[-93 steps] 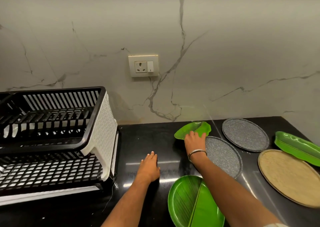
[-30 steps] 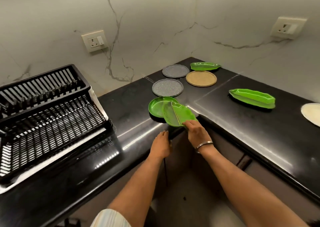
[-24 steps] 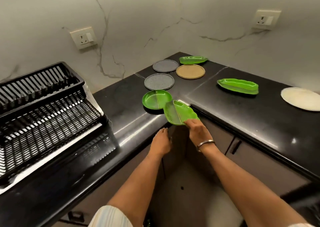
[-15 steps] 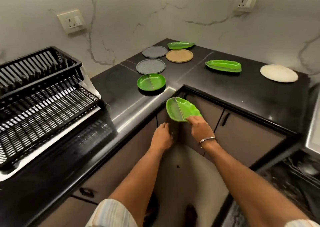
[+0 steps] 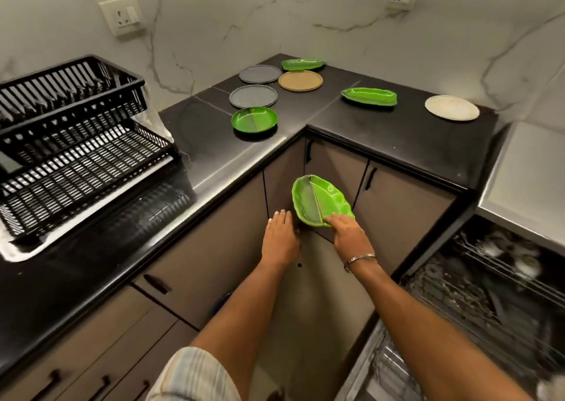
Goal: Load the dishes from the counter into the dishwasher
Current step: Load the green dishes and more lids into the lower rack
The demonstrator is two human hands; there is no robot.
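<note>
Left hand (image 5: 279, 237) hangs empty, fingers straight and loose, palm down, just left of the dish, likely free to steady it or the rack. Right hand (image 5: 348, 232) pinches the near edge of the green leaf-shaped plate (image 5: 318, 200), thumb on top, plate tilted out ahead of it, off the counter (image 5: 214, 153). Arm stretched forward, bangle at the wrist. Down to the hand's right, the open dishwasher (image 5: 489, 302), racks blurred. Beyond the hands, more plates wait on the counter.
</note>
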